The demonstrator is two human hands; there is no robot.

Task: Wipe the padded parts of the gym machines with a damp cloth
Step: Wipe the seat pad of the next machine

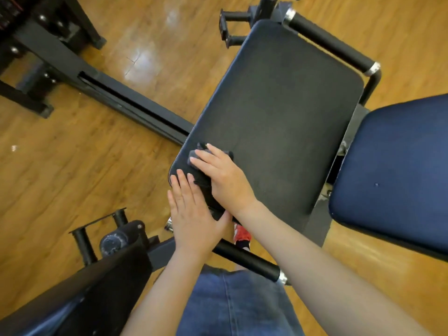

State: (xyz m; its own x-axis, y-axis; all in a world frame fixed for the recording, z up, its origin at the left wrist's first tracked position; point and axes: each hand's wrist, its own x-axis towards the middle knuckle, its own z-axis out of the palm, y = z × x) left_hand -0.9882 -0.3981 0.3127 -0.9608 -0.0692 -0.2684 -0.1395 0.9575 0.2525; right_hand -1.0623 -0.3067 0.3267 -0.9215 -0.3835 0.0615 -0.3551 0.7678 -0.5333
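Denim-clad legs (232,304) are standing nearest. Right hand (224,179), fingers flat, is pressing the dark cloth (202,166) onto the seat pad (278,112); left hand (194,212), fingers straight, is resting at the pad's corner. Risk: cloth bunching, leaving unwiped streaks.

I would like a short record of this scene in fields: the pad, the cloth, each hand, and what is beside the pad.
pad: dark seat pad, flat, on a black frame
cloth: dark cloth, at the pad's near left corner
right hand: right hand presses flat on the cloth
left hand: left hand rests flat on the pad edge
beside: blue pad; foam-covered handle
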